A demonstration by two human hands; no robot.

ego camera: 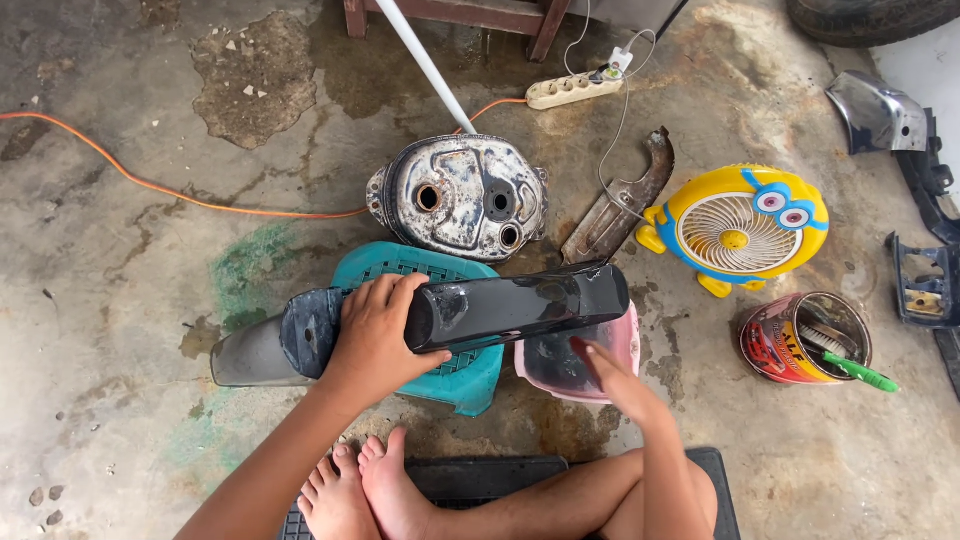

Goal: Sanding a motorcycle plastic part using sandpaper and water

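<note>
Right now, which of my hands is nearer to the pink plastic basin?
Right. The right hand reaches over the rim of the pink plastic basin, while the left hand grips the long black exhaust pipe over the teal stool.

The long black exhaust cover under the left hand hides most of the teal plastic stool and the near rim of the pink tub. The right hand dips into that tub, its fingertips lost in shadow. Far beyond both hands, a tyre and a wooden frame are cut by the top edge; dark panels run off to the right.
</note>
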